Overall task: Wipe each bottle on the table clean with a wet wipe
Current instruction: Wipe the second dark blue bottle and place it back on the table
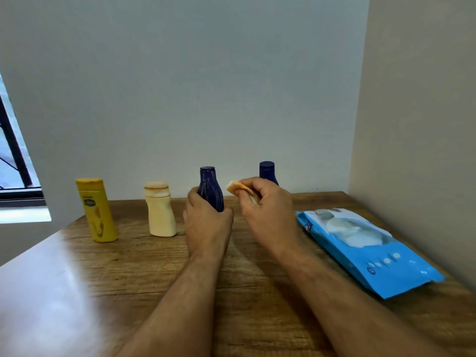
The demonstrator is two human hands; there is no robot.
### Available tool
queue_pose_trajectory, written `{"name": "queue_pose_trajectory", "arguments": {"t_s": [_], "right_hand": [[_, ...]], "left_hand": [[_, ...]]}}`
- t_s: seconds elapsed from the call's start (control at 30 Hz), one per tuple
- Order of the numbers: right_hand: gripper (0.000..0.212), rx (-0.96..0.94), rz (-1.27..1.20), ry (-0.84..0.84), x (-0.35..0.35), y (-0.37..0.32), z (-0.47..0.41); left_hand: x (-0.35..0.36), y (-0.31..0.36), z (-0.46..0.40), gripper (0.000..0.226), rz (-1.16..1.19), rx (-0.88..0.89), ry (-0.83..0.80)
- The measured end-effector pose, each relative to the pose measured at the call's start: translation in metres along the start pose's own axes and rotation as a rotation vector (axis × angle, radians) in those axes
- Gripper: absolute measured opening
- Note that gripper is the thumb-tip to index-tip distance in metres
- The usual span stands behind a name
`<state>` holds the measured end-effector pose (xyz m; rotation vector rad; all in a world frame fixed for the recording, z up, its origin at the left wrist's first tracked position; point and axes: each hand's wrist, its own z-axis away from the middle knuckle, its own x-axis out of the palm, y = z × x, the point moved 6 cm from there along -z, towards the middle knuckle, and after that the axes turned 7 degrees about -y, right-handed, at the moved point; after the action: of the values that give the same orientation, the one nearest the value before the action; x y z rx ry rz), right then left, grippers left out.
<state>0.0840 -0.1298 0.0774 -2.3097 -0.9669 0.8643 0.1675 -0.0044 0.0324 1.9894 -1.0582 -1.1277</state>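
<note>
Step in hand looks like wiping the third bottle [210, 189], standing mid-worktop [154, 274]: left hand [207, 222] has its grip curled round the base, right hand [266, 202] pinches a folded wipe [238, 188] just right of the neck, not touching. Next move probably brings the wipe onto the body and rubs around it. Far-right bottle [267, 170] is mostly hidden behind the right hand; labels are unreadable.

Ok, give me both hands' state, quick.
Left hand: grips the dark blue bottle around its lower body, upright on the table.
Right hand: pinches a folded wipe beside that bottle.
</note>
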Motion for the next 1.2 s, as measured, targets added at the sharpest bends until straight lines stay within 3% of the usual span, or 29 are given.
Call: {"name": "queue_pose_trajectory", "arguments": {"t_s": [0.1, 0.23, 0.43, 0.53, 0.7, 0.9, 1.03, 1.2], "right_hand": [[0.014, -0.001, -0.063, -0.003, -0.002, -0.003, 0.003], [0.016, 0.024, -0.169, 0.029, -0.01, -0.007, 0.005], [0.015, 0.074, -0.228, 0.043, -0.015, -0.003, 0.004], [0.012, 0.07, -0.193, 0.077, -0.015, -0.002, 0.004], [0.017, -0.07, 0.098, 0.146, -0.021, -0.005, 0.002], [0.026, -0.168, 0.126, 0.12, -0.016, -0.01, 0.0], [0.023, -0.201, 0.147, 0.013, -0.006, -0.009, 0.002], [0.022, -0.235, 0.207, -0.255, 0.009, -0.011, 0.013]], "left_hand": [[-0.002, 0.004, -0.001, 0.057, 0.042, -0.041, -0.041], [-0.01, 0.016, -0.004, 0.054, 0.296, -0.025, -0.137], [-0.005, 0.022, 0.008, 0.049, 0.589, -0.085, -0.5], [-0.007, 0.018, 0.017, 0.053, 0.667, -0.087, -0.533], [-0.007, 0.023, 0.022, 0.057, 0.686, -0.037, -0.603], [-0.008, 0.036, 0.026, 0.051, 0.82, 0.045, -0.713], [-0.015, 0.034, 0.022, 0.032, 1.13, -0.124, -0.668], [-0.021, 0.026, 0.01, 0.05, 1.207, -0.295, -0.58]]}}
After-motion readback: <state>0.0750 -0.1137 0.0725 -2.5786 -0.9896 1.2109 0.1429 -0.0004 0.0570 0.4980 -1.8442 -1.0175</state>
